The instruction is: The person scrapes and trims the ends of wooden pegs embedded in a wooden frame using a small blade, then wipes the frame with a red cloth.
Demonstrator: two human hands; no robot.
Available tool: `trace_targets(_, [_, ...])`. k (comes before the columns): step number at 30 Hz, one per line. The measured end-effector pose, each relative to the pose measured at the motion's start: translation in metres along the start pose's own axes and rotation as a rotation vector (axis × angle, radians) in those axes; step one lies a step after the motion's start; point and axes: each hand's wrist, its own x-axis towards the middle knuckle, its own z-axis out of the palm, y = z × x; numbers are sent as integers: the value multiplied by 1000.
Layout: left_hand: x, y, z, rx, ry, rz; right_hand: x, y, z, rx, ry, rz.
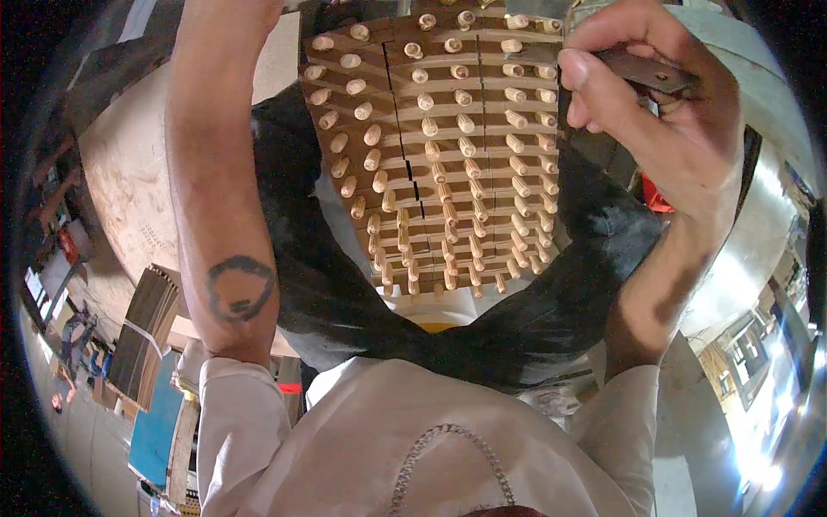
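A stack of wooden boards (413, 82) lies in front of me, with several rows of fluted wooden dowels (448, 194) standing out of it. Dark gaps run between some of the boards. My right hand (663, 112) is beside the stack's far right corner, closed around a dark flat strip (650, 72) with a small round hole near one end. Whether its thumb and fingertip also pinch something small is hidden. My left forearm (220, 164) reaches up past the left side of the stack; the hand itself is beyond the upper edge.
My dark-trousered legs (293, 250) flank the boards. At the left, a bundle of strapped boards (145, 336) stands near a blue panel (158, 439). A pale wooden panel (129, 189) rises beyond my left arm. A red object (656, 196) shows by my right forearm.
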Motion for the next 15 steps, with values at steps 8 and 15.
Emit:
trace_targets(8, [-2, 12, 6, 96, 2, -14, 15, -24, 2, -249, -35, 14])
trace_targets(15, [-16, 25, 25, 196, 166, -19, 19, -29, 12, -495, 54, -214])
